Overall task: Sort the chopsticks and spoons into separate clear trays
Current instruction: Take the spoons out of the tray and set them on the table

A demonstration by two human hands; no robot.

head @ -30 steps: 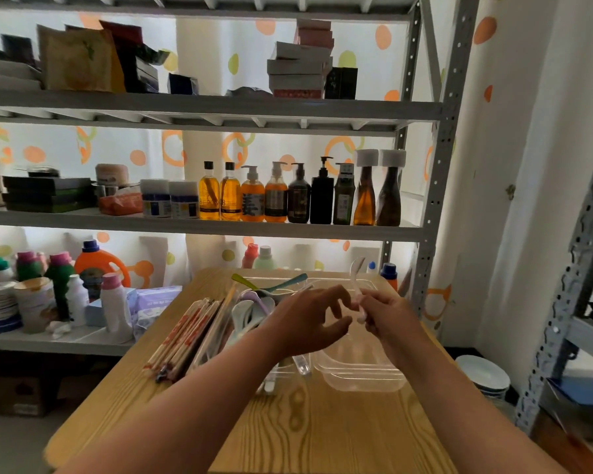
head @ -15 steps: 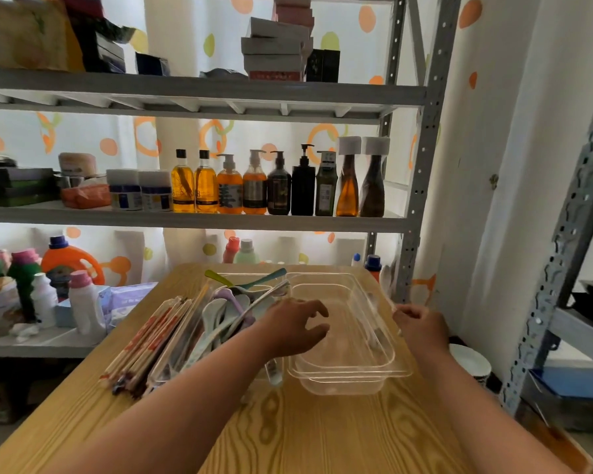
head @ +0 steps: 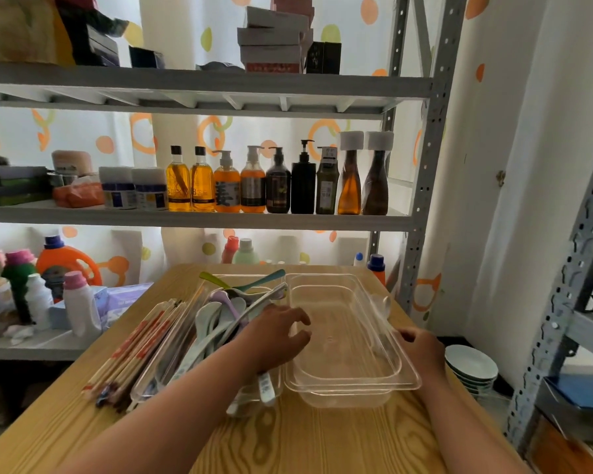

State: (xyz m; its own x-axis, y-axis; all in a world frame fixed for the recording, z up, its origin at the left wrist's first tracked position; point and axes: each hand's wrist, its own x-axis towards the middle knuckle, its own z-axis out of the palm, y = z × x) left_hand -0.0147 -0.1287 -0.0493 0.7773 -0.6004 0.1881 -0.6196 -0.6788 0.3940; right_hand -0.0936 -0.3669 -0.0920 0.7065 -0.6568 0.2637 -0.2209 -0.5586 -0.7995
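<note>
Left hand [head: 278, 336] above spoons [head: 219, 319], fingers loosely curled, empty, tips over tray [head: 343, 340] rim. Right hand [head: 421, 348] at opposite rim; grip unclear.

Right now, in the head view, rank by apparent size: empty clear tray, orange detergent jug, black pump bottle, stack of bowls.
1. empty clear tray
2. orange detergent jug and stack of bowls: look alike, jug partly hidden
3. black pump bottle, though it stands farther off
</note>
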